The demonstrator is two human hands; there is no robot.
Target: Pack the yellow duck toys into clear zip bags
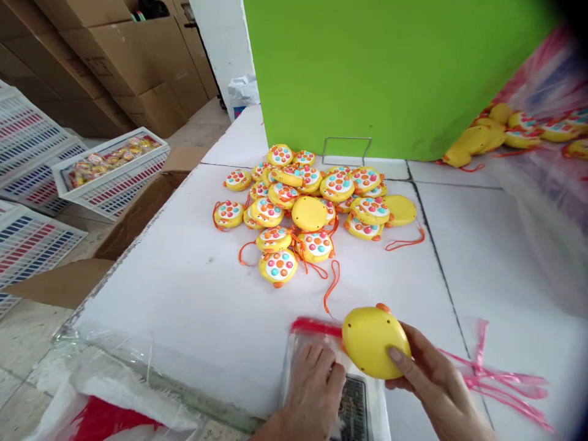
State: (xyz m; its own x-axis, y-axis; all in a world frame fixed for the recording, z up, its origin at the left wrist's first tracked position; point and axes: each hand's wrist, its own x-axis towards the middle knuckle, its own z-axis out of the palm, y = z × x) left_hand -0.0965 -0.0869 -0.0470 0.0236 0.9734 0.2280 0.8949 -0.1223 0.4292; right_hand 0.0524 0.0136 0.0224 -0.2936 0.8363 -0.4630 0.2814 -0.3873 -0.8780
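Observation:
My right hand (434,373) grips a yellow duck-like toy (374,343), thumb across its plain back, with small screw holes and an orange loop strap (331,288) trailing from it. Just left of it, my left hand (316,386) lies with curled fingers on a clear plastic bag (361,373) with a red top strip and a dark printed panel. The fingertips seem to pinch the bag. Beyond both hands sits a loose pile of the same toys (337,187), most showing white fronts with coloured buttons. One toy (310,213) in the pile lies back side up.
A green board (367,73) stands behind the pile, with a wire stand (346,150) before it. More toys (482,141) spill from plastic at the right. Pink ribbon (505,383) lies at lower right. An open carton (133,214) and white baskets (110,177) stand left.

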